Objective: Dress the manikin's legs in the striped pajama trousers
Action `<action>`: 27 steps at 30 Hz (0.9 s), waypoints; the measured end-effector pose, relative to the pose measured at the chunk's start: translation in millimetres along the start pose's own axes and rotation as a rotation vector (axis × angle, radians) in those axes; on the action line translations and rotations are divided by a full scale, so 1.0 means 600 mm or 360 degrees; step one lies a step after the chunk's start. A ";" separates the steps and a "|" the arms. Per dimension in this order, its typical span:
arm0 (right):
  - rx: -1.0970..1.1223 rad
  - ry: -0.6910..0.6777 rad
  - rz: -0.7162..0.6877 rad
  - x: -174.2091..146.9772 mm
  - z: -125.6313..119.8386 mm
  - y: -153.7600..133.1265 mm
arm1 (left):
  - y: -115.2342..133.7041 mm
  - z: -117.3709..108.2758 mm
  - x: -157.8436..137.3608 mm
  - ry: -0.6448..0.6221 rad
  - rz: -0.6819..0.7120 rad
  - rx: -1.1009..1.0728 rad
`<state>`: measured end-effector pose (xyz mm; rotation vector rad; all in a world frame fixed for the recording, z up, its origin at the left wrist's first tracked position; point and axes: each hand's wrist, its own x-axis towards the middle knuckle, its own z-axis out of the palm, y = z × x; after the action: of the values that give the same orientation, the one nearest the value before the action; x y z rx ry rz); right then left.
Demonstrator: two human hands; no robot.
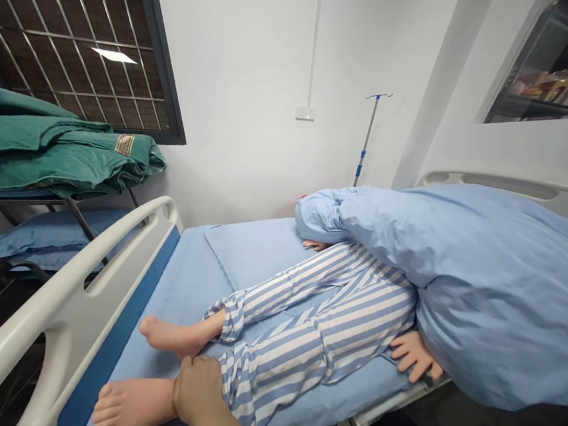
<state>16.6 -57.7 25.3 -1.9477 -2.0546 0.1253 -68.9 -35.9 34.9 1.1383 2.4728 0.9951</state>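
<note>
My right hand [201, 387] is curled around the manikin's near ankle [169, 395] on the bed [254, 254], with striped trousers [290, 354] rucked up just beside it; the fingers' undersides are hidden. My left hand is out of view, so I can't tell its state. Beyond the upper-right window, a shelf [543, 103] holds packages [552, 86] too small to identify.

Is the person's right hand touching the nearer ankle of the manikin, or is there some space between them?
Touching. The head view shows it: the right hand wraps over the nearer ankle, with no gap visible where they meet.
</note>
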 end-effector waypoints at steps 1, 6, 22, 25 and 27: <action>0.0016 0.0009 0.0001 0.000 -0.001 0.000 | 0.017 0.013 0.000 0.0274 -0.0400 0.0003; 0.0065 -0.0008 0.0044 -0.002 -0.007 0.001 | 0.039 0.030 0.005 0.0346 -0.0470 -0.0053; 0.0752 0.0206 -0.0228 -0.084 -0.068 -0.010 | 0.041 0.011 -0.001 0.0309 -0.0389 -0.0041; 0.0843 0.0246 -0.0200 -0.073 -0.091 0.035 | 0.044 0.014 -0.012 0.0502 -0.0328 0.0023; 0.0908 0.0224 -0.0200 -0.069 -0.105 0.065 | 0.039 0.019 -0.018 0.0585 -0.0332 0.0100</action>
<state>72.6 -105.0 67.9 -1.4347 -1.7885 0.4740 -42.8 -27.3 41.7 0.7446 2.8533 1.1567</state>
